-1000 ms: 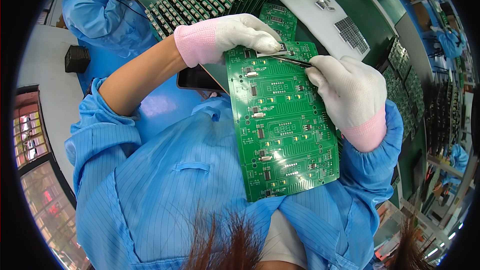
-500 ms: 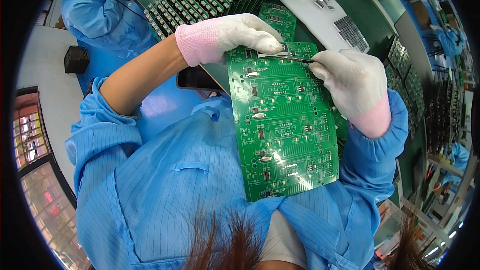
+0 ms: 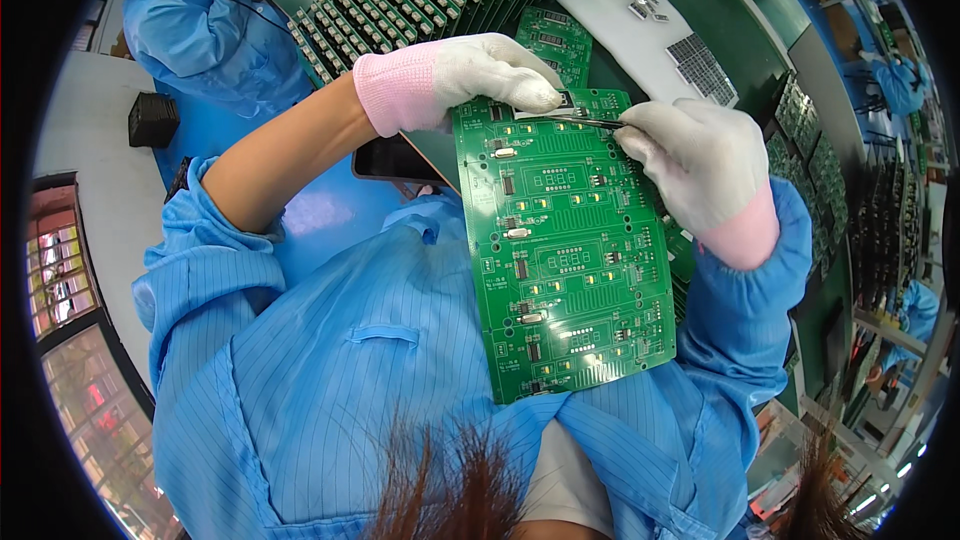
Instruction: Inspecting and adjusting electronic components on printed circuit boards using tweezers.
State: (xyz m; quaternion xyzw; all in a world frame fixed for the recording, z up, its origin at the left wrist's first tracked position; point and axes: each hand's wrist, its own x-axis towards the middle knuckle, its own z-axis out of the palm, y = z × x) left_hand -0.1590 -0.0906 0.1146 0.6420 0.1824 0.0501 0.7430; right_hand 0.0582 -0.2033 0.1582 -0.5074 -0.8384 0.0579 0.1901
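A green circuit board panel [image 3: 570, 230] with repeated sections leans upright against my chest, tilted. My gloved left hand [image 3: 490, 75] is closed on its far edge, the thumb pressing by a small digit display [image 3: 567, 100] in the top section. The other sections show printed digit outlines without a display. In my gloved right hand [image 3: 700, 160] is a pair of thin dark tweezers [image 3: 602, 123], pinched between thumb and forefinger. Its tips reach left along the near side of the display, close to my left thumb. Whether they touch the display or its pins I cannot tell.
Beyond my hands, rows of upright green boards [image 3: 420, 0] stand on the green table, beside another panel with displays [image 3: 550, 35]. Loose displays [image 3: 648, 6] and a block of displays [image 3: 703, 70] lie on a white sheet [image 3: 610, 15]. A person in blue [image 3: 200, 30] works far left.
My right hand and the tweezers have shifted slightly left. The far end of the board has dipped a little, and the left hand has moved slightly with it.
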